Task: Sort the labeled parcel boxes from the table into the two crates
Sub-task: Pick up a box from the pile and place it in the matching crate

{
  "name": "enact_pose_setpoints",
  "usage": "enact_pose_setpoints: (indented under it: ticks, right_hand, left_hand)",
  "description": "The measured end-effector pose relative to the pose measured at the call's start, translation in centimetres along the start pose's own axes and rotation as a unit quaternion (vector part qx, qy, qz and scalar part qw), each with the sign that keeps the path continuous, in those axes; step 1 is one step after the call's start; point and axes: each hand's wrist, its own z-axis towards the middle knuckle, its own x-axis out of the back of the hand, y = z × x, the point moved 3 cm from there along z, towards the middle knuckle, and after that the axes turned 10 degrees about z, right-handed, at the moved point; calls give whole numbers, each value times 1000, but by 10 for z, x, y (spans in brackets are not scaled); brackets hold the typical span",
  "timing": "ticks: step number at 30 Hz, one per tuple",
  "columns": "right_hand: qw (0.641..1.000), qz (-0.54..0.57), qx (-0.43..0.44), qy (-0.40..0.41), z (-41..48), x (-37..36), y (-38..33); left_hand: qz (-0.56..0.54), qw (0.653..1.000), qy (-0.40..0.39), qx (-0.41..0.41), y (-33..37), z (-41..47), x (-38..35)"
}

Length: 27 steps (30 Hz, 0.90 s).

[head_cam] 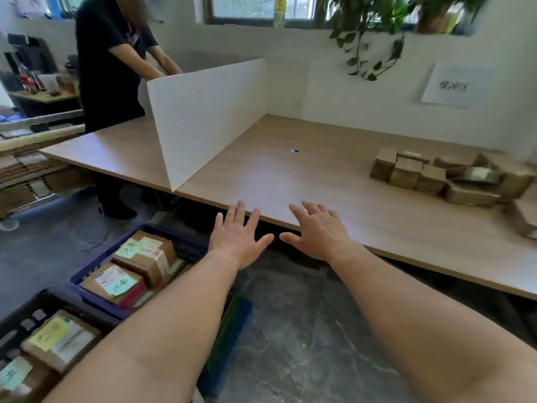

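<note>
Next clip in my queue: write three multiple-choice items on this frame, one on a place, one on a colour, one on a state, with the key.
1. Where does the pile of unsorted boxes lie?
A on the floor; B on the table, towards its right end; C on a chair.
2. What colour is the crate nearer the table?
A red; B white; C blue.
3. How are the left hand and right hand?
A both open, holding nothing; B one grips a box; C both carry a crate.

Key: 1 B, the pile sits on the tabletop. 2 C, its lattice walls are blue. 3 A, the fingers are spread by the table edge, empty.
</note>
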Motion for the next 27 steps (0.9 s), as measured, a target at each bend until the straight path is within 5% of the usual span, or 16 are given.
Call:
enact_pose_setpoints:
  ticks: [13, 27]
  right_hand:
    - [991, 8, -123, 56, -47, 70, 248]
    - [968, 25, -242, 60, -95, 79, 428]
  left_hand:
    - [23, 994, 25, -104, 253, 92, 41]
    - [28, 970, 35, -237, 446, 147, 49]
